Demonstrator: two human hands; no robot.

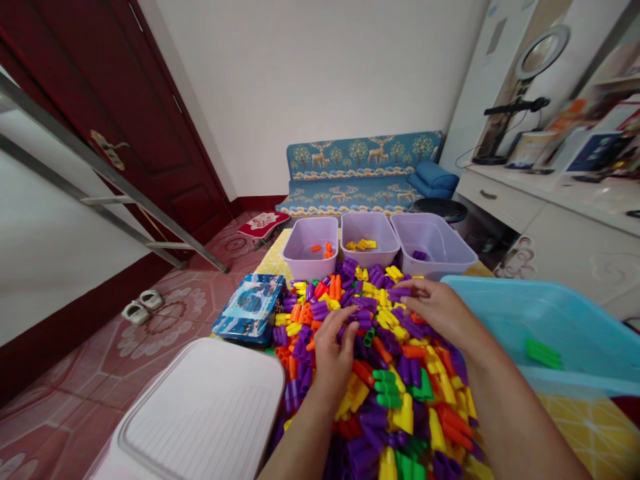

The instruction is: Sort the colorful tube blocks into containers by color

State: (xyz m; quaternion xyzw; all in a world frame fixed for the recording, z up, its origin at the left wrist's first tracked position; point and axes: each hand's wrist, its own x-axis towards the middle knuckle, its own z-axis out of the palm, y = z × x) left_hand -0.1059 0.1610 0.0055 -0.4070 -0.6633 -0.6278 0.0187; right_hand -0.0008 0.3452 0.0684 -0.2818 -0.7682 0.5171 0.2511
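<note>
Where 2 hands reach, glossy purple, yellow, orange, green tubes mingle.

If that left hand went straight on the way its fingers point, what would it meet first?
Likely the purple plastic tube-shaped pieces just beyond the left hand, though the exact depth is unclear.
</note>
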